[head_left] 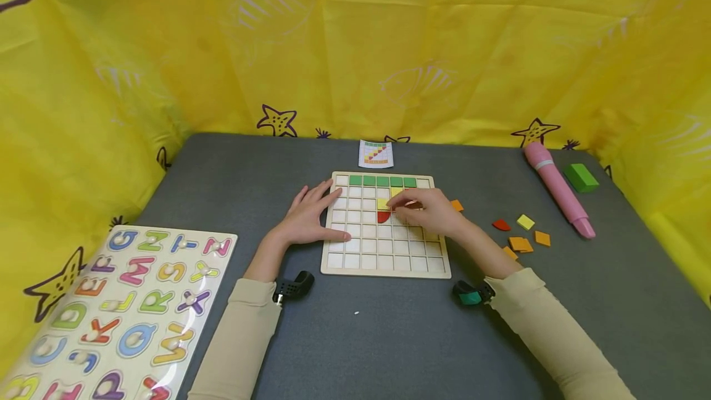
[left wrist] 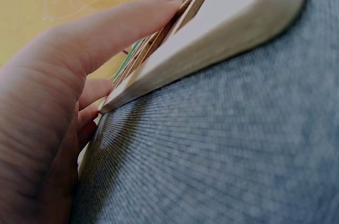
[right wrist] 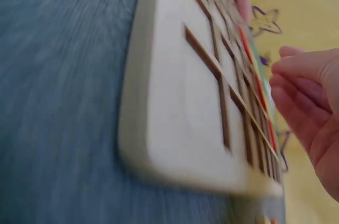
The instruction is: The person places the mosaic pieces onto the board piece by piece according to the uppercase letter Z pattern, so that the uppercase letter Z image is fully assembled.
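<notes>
A wooden grid board (head_left: 386, 274) with white cells lies in front of me. Green square tiles (head_left: 383, 181) fill part of its top row. My left hand (head_left: 304, 215) rests spread along the board's left edge, its thumb (left wrist: 132, 20) over the rim. Over the middle right of the grid, my right hand (head_left: 428, 210) has bent, relaxed fingers. Its fingertips are at a yellow square tile (head_left: 382, 204) lying in a cell. Nothing shows between those fingertips in the right wrist view. A red quarter-round tile (head_left: 383, 217) sits one cell below. The hand hides some cells.
Behind the board lies a small pattern card (head_left: 376, 154). To the right are loose orange tiles (head_left: 520, 244), a red tile (head_left: 501, 225) and a yellow tile (head_left: 525, 222). Farther right are a pink pen-like stick (head_left: 558, 189) and a green block (head_left: 581, 178). An alphabet puzzle (head_left: 124, 289) occupies the left.
</notes>
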Available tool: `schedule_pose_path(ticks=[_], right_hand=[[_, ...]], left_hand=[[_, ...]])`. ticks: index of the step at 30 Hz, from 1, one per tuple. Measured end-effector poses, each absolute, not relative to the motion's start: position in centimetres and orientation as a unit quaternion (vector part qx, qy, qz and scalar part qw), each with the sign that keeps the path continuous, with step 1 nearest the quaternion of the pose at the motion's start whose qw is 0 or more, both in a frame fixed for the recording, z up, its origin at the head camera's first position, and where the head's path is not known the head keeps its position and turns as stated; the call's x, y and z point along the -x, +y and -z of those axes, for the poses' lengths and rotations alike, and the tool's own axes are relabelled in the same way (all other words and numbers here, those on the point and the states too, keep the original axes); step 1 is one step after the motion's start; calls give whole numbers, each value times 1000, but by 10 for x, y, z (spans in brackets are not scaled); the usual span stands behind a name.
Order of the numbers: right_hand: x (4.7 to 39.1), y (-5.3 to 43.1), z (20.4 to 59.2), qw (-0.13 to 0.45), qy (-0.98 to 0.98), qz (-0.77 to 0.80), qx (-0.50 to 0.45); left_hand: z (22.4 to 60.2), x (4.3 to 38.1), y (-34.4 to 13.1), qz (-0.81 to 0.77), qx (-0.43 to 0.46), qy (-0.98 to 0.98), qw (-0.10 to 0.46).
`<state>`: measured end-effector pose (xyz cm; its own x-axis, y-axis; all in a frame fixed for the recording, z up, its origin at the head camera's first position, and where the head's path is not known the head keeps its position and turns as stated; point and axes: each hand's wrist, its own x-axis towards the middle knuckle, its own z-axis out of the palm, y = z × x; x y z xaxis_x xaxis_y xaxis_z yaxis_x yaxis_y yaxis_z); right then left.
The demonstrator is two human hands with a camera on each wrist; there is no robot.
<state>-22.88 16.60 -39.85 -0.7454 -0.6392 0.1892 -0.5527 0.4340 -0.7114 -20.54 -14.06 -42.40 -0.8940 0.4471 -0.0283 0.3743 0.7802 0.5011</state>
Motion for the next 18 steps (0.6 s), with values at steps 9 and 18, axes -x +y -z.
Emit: schedule_pose_path(ticks=[9, 18], right_hand=[[209, 240, 393, 28, 898, 318, 303], [198, 268, 399, 14, 917, 293, 270]], left_hand=[[427, 206, -141, -243, -215, 943, 73], [425, 206, -139, -249, -219, 941, 73]])
